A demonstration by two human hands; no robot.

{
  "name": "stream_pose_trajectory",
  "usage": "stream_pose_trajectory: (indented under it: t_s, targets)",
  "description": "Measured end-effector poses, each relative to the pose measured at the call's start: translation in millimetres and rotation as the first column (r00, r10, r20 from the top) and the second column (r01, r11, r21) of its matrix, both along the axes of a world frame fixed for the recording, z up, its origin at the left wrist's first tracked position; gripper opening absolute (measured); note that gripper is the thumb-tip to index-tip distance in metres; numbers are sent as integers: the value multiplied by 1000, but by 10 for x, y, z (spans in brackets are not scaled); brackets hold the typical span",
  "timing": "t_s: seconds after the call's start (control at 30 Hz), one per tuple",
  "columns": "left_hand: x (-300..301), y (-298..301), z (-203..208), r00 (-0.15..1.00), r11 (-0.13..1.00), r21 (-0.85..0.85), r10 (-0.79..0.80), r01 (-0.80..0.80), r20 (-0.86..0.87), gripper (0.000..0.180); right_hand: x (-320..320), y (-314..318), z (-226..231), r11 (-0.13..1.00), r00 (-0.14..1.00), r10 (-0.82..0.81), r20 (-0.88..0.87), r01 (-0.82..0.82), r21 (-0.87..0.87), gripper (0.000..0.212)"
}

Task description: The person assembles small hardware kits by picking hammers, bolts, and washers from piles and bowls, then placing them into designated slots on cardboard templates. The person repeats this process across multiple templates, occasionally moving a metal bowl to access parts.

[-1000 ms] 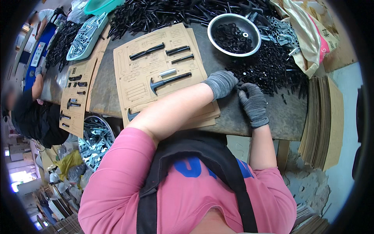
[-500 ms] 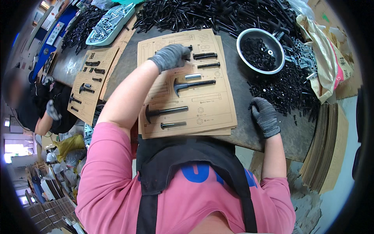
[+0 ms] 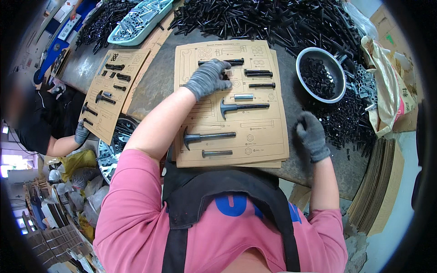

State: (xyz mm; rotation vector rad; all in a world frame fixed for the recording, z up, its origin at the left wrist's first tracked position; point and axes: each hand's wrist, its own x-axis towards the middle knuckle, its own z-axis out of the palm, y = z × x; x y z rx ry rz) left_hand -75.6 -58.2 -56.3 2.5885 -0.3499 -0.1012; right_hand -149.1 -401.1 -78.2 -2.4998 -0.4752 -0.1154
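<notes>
My left hand (image 3: 209, 79), in a grey glove, is over the upper part of a printed brown cardboard sheet (image 3: 277, 123). Its thumb and fingers are apart, with small black parts (image 3: 226, 76) showing between them. Black bolts (image 3: 234, 62) lie just beyond the fingers. Right of them are a bolt pair (image 3: 258, 73) and a single bolt (image 3: 262, 85). Lower down lie a silver sleeve (image 3: 243, 97), two black T-shaped pieces (image 3: 246, 107) (image 3: 211, 136) and another bolt (image 3: 217, 153). My gloved right hand (image 3: 312, 136) is curled closed by the sheet's right side; its contents are hidden.
A metal bowl (image 3: 298, 68) of black rings stands at the right, amid loose small parts (image 3: 339, 125). Black bolts (image 3: 255, 20) are heaped at the back. A pale tray (image 3: 136, 25) holds silver sleeves. A co-worker's gloved hand (image 3: 81, 132) touches another sheet (image 3: 107, 120) at left.
The view has shifted, so the bench appears lower and further right. My left hand has opened and drawn back, uncovering bolts at the top. The co-worker's hand has reached their sheet.
</notes>
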Motion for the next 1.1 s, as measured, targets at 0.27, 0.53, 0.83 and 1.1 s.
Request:
stream_pose_trajectory:
  t_s: [0.27,0.53,0.83,1.1]
  targets:
    - [84,-41,-88,995,972,-219,70,-85,-75,40,996,1539,199,973,972,204,118,-188,-136,17]
    - [23,108,-176,915,729,-590,124,-346,-384,30,1255,1958,173,900,966,253,-48,-253,-356,18]
    - [-6,314,-168,910,752,-530,232,-392,-344,34,1014,2157,243,838,953,301,-35,-282,-468,22]
    - [-101,169,-67,992,989,-84,119,-121,-31,46,1158,1882,192,871,977,212,2,-188,-455,20]
